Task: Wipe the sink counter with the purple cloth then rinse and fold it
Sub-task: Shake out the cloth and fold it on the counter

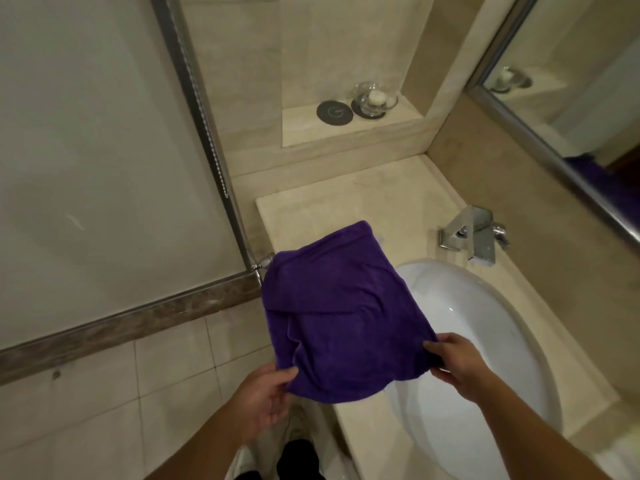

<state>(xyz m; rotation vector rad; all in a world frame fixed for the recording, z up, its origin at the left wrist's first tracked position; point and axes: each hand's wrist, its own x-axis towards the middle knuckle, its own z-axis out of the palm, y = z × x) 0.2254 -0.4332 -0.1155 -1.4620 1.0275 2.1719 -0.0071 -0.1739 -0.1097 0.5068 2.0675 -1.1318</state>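
Note:
The purple cloth (341,317) is spread out in the air above the left part of the beige sink counter (377,206) and the counter's left edge. My left hand (261,398) pinches its near left corner. My right hand (457,363) pinches its near right corner over the rim of the white basin (485,341). The far end of the cloth reaches over the counter and looks folded or draped there. A chrome tap (474,237) stands behind the basin.
A glass shower screen (104,150) with a metal frame stands on the left. On a raised ledge at the back are a dark round disc (334,113) and a glass bowl (374,97). A mirror (581,84) covers the right wall. Tiled floor lies below left.

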